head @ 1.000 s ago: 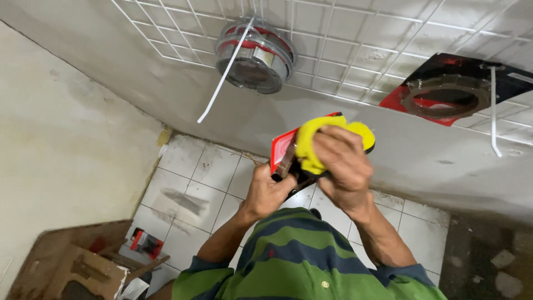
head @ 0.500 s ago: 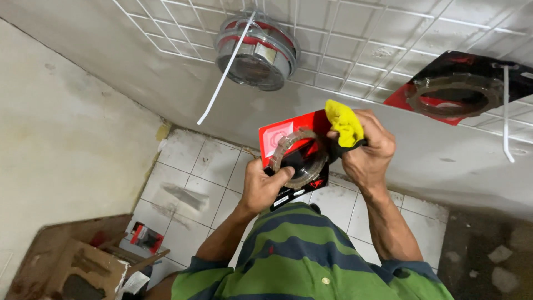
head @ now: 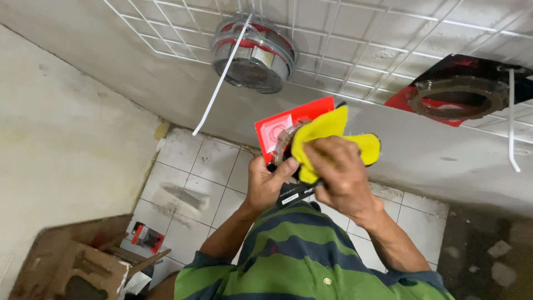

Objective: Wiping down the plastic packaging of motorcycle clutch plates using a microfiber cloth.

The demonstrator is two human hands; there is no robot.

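My left hand (head: 266,186) grips the lower edge of a red and black packaged ring-shaped part (head: 280,129) held up in front of my chest. My right hand (head: 338,178) presses a yellow cloth (head: 325,130) against the front of that package, covering most of the ring. Only the package's red upper left corner and a strip of its black bottom show.
A white wire grid (head: 355,39) hangs on the wall, carrying a clear round packaged part (head: 252,53) at upper centre and another red and black packaged ring (head: 461,94) at upper right. A cardboard box (head: 72,261) and a small red package (head: 145,236) lie on the tiled floor at lower left.
Half a second ago my right hand held the cloth bunched at the package's right edge with the ring exposed. Now it has swept left and spread the cloth over the ring.
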